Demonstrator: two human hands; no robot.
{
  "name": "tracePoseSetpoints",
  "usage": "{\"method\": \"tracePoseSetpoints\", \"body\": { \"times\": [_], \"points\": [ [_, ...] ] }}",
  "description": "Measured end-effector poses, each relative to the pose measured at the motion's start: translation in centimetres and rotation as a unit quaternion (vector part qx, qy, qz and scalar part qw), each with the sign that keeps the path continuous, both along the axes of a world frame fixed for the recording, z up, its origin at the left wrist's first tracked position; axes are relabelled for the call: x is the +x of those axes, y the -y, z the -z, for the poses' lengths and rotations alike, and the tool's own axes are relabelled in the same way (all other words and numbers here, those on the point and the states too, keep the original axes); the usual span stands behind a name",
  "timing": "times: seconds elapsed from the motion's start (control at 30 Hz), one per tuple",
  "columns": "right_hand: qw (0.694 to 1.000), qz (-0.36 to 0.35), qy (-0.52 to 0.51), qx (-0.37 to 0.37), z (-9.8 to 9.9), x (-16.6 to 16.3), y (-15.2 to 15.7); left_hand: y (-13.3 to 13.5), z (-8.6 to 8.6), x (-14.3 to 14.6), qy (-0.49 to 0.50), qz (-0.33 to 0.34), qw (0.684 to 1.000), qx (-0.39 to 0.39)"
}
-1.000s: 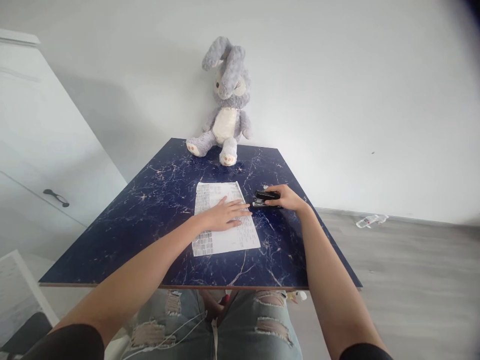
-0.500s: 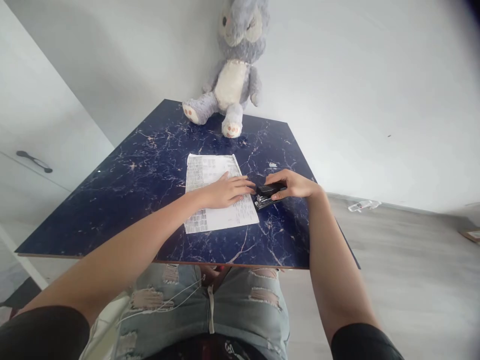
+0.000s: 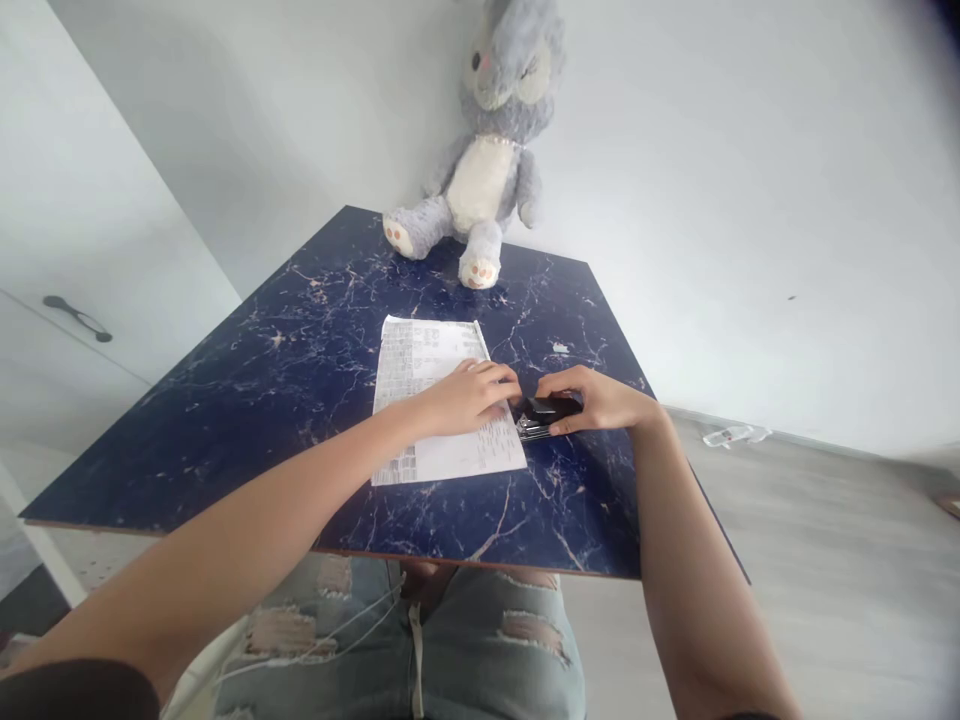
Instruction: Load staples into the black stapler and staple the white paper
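A printed sheet of paper [image 3: 450,455] lies on the dark blue marbled table. Across its right side rests my left hand [image 3: 476,392], fingers bent together at the paper's edge, thumb tucked beneath them. A black stapler [image 3: 551,409] with a shiny metal front sits at that same edge, its nose pointing left toward the paper. My right hand [image 3: 596,398] is wrapped round the stapler from the right, thumb on the near side and fingers on the far side. Whether the paper's edge is between the stapler's jaws cannot be made out.
A grey and cream plush toy [image 3: 484,180] sits at the table's back edge against the wall. Beyond the stapler lies a small white scrap [image 3: 560,348]. A clear plastic item [image 3: 731,436] is on the floor to the right. A white cabinet [image 3: 97,240] stands at left.
My left fingers, flatter and more spread before, are now bent in at the paper's edge. The stapler in my right hand appears slightly nearer my left fingertips. The whole view has shifted a little.
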State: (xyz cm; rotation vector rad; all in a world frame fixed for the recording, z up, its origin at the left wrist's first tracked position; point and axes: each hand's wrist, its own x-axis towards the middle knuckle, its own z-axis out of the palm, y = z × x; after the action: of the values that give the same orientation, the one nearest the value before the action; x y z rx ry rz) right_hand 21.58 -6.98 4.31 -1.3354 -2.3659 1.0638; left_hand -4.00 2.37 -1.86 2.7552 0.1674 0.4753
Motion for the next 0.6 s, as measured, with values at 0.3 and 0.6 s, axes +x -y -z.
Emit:
{"method": "tracePoseSetpoints", "body": {
  "times": [0.3, 0.6],
  "points": [
    [1.0, -0.015, 0.003, 0.011, -0.2, -0.6, 0.0, 1.4, 0.2, -1.3, -0.116, 0.054, 0.991, -0.033],
    [0.997, -0.056, 0.008, 0.049, -0.6, -1.7, 0.2, 0.9, 0.4, -0.7, -0.161, 0.045, 0.986, -0.028]
  ]
}}
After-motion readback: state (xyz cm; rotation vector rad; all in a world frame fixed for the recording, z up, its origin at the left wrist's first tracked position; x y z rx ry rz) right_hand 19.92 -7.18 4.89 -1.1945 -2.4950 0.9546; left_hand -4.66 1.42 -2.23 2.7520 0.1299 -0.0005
